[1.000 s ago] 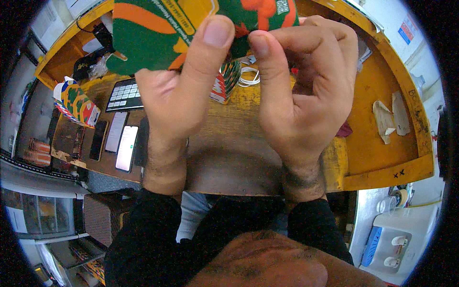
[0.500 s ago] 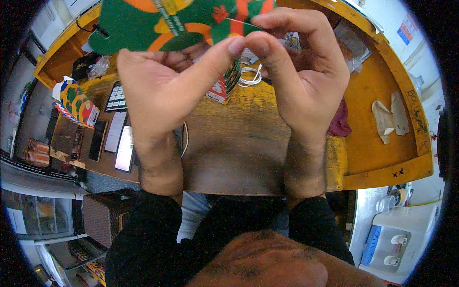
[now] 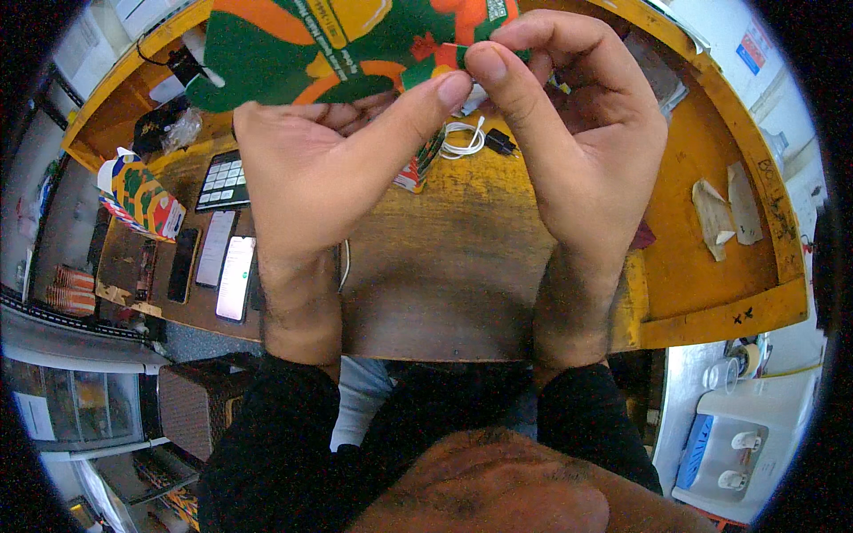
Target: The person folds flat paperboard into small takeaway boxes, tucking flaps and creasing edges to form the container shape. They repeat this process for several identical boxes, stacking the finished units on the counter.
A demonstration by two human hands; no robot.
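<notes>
The wooden worktable (image 3: pixel 462 266) fills most of what I see below me, its yellow raised rim curving round the far and right sides. I hold everything up over its middle, so the table is my landmark.

Above the table's far half, close to my face, is the green and orange printed card sheet (image 3: pixel 311 44), a flat die-cut carton piece. I keep it lifted, I judge, so I can work on its lower edge with both thumbs where I see it well.

My left hand (image 3: pixel 311 186) rises from the table's near edge, back of the hand toward me, fingers tucked behind the sheet and the thumb stretched right along its lower edge. My right hand (image 3: pixel 577 160) stands beside it, wrist straight, fingers curled over the top. Its thumb and forefinger are pinched tight on a small flap of the sheet; my left thumb tip presses the same spot, so both hands are clamped on the card.

On the table's left part sit a stack of folded cartons (image 3: pixel 142 195) in the same colours, then a calculator (image 3: pixel 222 178), and three phones (image 3: pixel 213 262) in a row toward the near edge. Behind my hands, at the table's far middle, lies a coiled white cable (image 3: pixel 466 138). On the right part lie two torn paper scraps (image 3: pixel 724 213).
</notes>
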